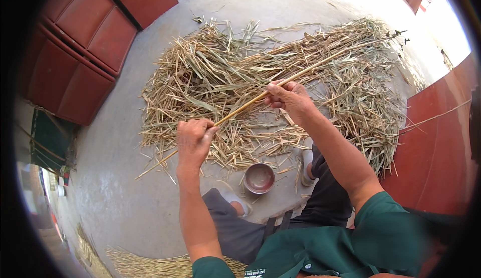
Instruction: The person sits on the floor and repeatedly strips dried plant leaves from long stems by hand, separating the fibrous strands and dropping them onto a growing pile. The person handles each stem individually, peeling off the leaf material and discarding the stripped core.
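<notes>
A long, thin yellow plant stalk (244,106) runs slantwise across the view, its thicker part in the middle and a tuft of dark bits at its far right tip. My left hand (195,139) is closed around the stalk toward its lower left end, which sticks out past my fist. Farther up, my right hand (287,95) pinches the same stalk between thumb and fingers. Below both hands lies a broad heap of cut dry stalks and leaves (210,65), some pale green, most straw-coloured.
A small metal bowl (259,178) stands on the concrete floor (112,188) between my feet. Red cabinets (90,33) line the upper left, and a red panel (439,142) rises at the right. A bundle of thin stalks (150,265) lies at the lower left.
</notes>
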`<control>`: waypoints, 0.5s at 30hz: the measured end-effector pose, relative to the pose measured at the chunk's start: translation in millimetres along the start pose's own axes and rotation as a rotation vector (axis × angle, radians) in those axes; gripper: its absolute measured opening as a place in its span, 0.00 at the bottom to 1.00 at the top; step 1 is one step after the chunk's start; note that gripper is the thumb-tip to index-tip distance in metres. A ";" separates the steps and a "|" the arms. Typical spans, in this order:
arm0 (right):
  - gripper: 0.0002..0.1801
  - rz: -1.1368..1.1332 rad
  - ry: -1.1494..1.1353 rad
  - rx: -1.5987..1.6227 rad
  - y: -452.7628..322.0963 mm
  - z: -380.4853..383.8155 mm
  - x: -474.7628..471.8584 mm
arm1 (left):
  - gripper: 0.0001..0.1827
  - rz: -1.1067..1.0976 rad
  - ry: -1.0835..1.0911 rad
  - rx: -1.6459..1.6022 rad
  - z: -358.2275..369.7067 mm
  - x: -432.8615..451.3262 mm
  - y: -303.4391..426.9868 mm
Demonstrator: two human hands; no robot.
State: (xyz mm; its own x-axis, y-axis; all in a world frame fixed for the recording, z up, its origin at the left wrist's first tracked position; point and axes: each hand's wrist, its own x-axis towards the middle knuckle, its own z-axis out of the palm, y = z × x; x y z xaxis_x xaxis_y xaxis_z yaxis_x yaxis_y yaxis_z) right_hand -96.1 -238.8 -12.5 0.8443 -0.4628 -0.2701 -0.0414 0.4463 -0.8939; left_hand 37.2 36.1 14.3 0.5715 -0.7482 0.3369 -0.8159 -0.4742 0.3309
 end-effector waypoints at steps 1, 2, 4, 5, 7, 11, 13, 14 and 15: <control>0.13 -0.013 0.056 0.018 -10.9 -3.5 -1.5 | 0.08 -0.068 -0.023 0.014 -10.1 -7.6 -16.0; 0.12 -0.060 0.094 0.034 -17.3 -14.7 0.4 | 0.08 -0.147 -0.047 0.045 -19.1 -14.7 -31.5; 0.11 -0.107 0.164 0.070 -26.9 -28.7 1.9 | 0.08 -0.310 -0.095 0.107 -33.2 -24.6 -50.6; 0.11 -0.110 0.198 0.079 -29.1 -31.7 1.4 | 0.09 -0.275 -0.041 0.062 -30.1 -26.5 -53.1; 0.12 -0.105 0.155 0.083 -25.1 -22.6 -1.2 | 0.11 -0.206 0.066 -0.026 -26.0 -20.8 -43.2; 0.11 -0.029 0.018 0.092 2.5 15.3 -13.3 | 0.13 0.096 0.225 -0.135 18.2 12.2 35.2; 0.12 0.012 -0.055 0.077 14.2 32.8 -19.8 | 0.11 0.143 0.232 -0.127 26.7 13.6 47.8; 0.11 0.018 -0.068 0.101 14.0 37.2 -23.9 | 0.10 0.143 0.230 -0.129 30.4 12.5 48.4; 0.12 0.011 -0.069 0.088 11.2 36.6 -24.0 | 0.09 0.146 0.230 -0.132 32.1 12.2 48.1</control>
State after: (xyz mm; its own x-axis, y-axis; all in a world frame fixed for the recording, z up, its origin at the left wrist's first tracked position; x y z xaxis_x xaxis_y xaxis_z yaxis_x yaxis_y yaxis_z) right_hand -97.2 -194.7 -3.0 0.8791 -0.4050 -0.2513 -0.0060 0.5177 -0.8555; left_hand 2.2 -10.8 6.1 0.4664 -0.6724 0.5748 -0.8809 -0.2938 0.3711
